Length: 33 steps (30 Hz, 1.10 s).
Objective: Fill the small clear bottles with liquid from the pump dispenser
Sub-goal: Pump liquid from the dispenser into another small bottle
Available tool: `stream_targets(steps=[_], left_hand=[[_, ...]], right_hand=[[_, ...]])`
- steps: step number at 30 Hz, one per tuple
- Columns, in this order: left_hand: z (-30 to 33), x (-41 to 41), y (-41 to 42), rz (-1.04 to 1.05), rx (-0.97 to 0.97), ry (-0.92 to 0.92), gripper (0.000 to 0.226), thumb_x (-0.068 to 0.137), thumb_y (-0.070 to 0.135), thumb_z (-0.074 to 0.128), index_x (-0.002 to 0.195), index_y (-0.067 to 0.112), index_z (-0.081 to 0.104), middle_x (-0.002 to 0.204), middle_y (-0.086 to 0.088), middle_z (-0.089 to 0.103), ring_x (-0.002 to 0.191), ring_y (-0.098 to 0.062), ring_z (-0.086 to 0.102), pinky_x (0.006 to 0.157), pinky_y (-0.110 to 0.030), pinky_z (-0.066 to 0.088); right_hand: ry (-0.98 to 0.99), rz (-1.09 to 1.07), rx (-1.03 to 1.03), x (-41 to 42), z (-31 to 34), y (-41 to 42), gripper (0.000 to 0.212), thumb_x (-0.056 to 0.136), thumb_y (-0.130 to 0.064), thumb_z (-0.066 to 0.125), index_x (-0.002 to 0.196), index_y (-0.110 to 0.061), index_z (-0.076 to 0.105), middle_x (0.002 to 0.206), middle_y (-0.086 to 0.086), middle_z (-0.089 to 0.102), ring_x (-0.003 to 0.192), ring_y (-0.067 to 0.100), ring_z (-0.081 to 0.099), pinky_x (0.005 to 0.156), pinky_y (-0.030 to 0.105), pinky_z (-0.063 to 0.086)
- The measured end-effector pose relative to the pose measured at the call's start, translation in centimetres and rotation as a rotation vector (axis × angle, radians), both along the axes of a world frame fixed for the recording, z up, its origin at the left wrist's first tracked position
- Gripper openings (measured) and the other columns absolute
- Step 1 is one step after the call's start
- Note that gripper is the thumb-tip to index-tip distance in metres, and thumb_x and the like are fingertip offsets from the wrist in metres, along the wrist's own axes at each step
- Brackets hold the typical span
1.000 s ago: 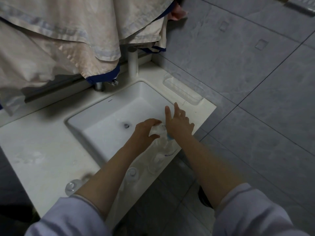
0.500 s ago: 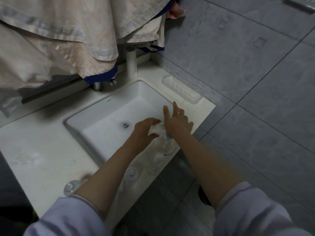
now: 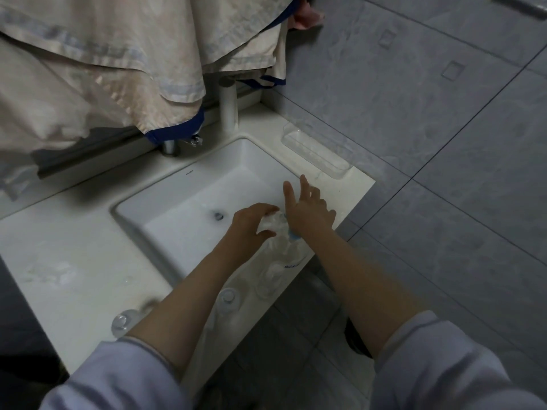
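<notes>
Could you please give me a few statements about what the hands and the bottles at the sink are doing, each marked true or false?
1. The left hand is curled over a small clear object beside the pump dispenser. True.
2. The right hand rests flat on the floor tiles. False: it is at the dispenser's top, with some fingers raised.
3. A small clear bottle stands on the counter's front edge between the forearms. True.
4. Water is running from the tap. False: no stream shows in the basin.
5. The clear tray sits on the counter by the wall. True.
</notes>
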<state>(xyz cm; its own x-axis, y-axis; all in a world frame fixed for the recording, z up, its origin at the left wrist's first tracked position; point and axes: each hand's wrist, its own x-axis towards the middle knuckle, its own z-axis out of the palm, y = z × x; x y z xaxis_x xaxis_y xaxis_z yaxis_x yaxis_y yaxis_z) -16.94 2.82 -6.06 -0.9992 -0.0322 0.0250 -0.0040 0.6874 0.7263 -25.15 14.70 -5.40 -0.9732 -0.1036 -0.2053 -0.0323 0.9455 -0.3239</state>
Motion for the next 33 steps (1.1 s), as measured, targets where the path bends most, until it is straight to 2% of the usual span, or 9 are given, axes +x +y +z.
stream_targets(steps=[3, 5, 7, 9, 11, 14, 21, 26, 33], left_hand=[[-0.5, 0.2, -0.3, 0.07, 0.146, 0.047, 0.048, 0.082, 0.019, 0.067, 0.127, 0.015, 0.051, 0.121, 0.031, 0.052, 0.108, 0.012, 0.046, 0.095, -0.011, 0.034], [0.4, 0.4, -0.2, -0.125, 0.305, -0.025, 0.047, 0.085, 0.019, 0.064, 0.129, 0.007, 0.05, 0.109, 0.051, 0.044, 0.104, 0.025, 0.041, 0.097, -0.001, 0.026], [0.7, 0.6, 1.1, -0.4, 0.423, -0.201, 0.054, 0.092, 0.032, 0.048, 0.132, -0.004, 0.043, 0.133, 0.019, 0.05, 0.124, 0.003, 0.045, 0.108, -0.008, 0.015], [1.4, 0.5, 0.8, -0.144, 0.166, -0.153, 0.053, 0.091, 0.035, 0.049, 0.132, 0.001, 0.045, 0.136, -0.011, 0.05, 0.126, -0.024, 0.048, 0.106, -0.017, 0.026], [0.7, 0.4, 0.2, 0.056, -0.001, 0.005, 0.048, 0.087, 0.02, 0.061, 0.13, 0.005, 0.048, 0.133, -0.012, 0.052, 0.123, -0.025, 0.049, 0.108, -0.026, 0.03], [0.7, 0.5, 0.3, 0.007, 0.004, 0.018, 0.048, 0.086, 0.017, 0.063, 0.13, 0.006, 0.049, 0.132, -0.011, 0.053, 0.123, -0.025, 0.05, 0.109, -0.032, 0.032], [0.5, 0.5, 0.1, 0.046, 0.129, 0.028, 0.048, 0.084, 0.017, 0.065, 0.13, 0.013, 0.048, 0.133, -0.008, 0.052, 0.123, -0.021, 0.047, 0.103, -0.025, 0.032], [0.6, 0.2, 0.4, 0.012, -0.004, 0.014, 0.048, 0.088, 0.018, 0.06, 0.132, 0.005, 0.046, 0.136, -0.011, 0.05, 0.124, -0.023, 0.048, 0.109, -0.028, 0.03], [0.4, 0.8, -0.1, 0.04, 0.139, 0.034, 0.048, 0.083, 0.017, 0.066, 0.129, 0.015, 0.049, 0.132, -0.007, 0.052, 0.123, -0.02, 0.047, 0.1, -0.021, 0.031]], right_hand=[[-0.008, 0.014, -0.005, -0.4, 0.4, 0.1, 0.07, 0.09, -0.067, 0.005, 0.15, -0.033, -0.008, 0.159, 0.006, 0.01, 0.139, 0.033, 0.026, 0.11, 0.056, 0.014], [0.014, -0.002, -0.038, -0.5, 0.6, 0.0, 0.072, 0.089, -0.069, 0.003, 0.15, -0.034, -0.007, 0.159, 0.006, 0.011, 0.139, 0.033, 0.026, 0.111, 0.057, 0.014], [0.023, -0.024, -0.053, -0.2, 0.4, 0.0, 0.073, 0.087, -0.07, 0.001, 0.151, -0.033, -0.004, 0.158, 0.006, 0.014, 0.138, 0.032, 0.028, 0.11, 0.057, 0.014], [0.036, -0.027, -0.027, 0.1, 0.1, 0.0, 0.073, 0.089, -0.069, 0.002, 0.151, -0.032, 0.0, 0.157, 0.006, 0.017, 0.137, 0.032, 0.03, 0.11, 0.056, 0.015], [0.019, -0.022, -0.006, 0.3, -0.1, 0.1, 0.072, 0.09, -0.067, 0.003, 0.151, -0.029, 0.004, 0.157, 0.007, 0.019, 0.137, 0.032, 0.03, 0.11, 0.055, 0.015], [-0.016, -0.007, 0.014, 0.3, 0.0, -0.1, 0.073, 0.09, -0.067, 0.002, 0.152, -0.029, 0.004, 0.158, 0.006, 0.016, 0.138, 0.031, 0.028, 0.111, 0.055, 0.015], [-0.012, -0.014, -0.021, -0.4, 0.7, -0.1, 0.073, 0.088, -0.069, 0.001, 0.151, -0.032, 0.002, 0.158, 0.005, 0.015, 0.14, 0.031, 0.026, 0.112, 0.057, 0.014], [-0.023, -0.005, 0.021, 0.2, 0.0, 0.0, 0.07, 0.091, -0.065, 0.002, 0.151, -0.031, 0.002, 0.158, 0.006, 0.015, 0.139, 0.032, 0.027, 0.112, 0.057, 0.013], [0.025, 0.01, -0.013, -0.4, 0.7, -0.1, 0.074, 0.088, -0.07, 0.0, 0.151, -0.032, 0.001, 0.159, 0.005, 0.014, 0.14, 0.032, 0.025, 0.111, 0.057, 0.013]])
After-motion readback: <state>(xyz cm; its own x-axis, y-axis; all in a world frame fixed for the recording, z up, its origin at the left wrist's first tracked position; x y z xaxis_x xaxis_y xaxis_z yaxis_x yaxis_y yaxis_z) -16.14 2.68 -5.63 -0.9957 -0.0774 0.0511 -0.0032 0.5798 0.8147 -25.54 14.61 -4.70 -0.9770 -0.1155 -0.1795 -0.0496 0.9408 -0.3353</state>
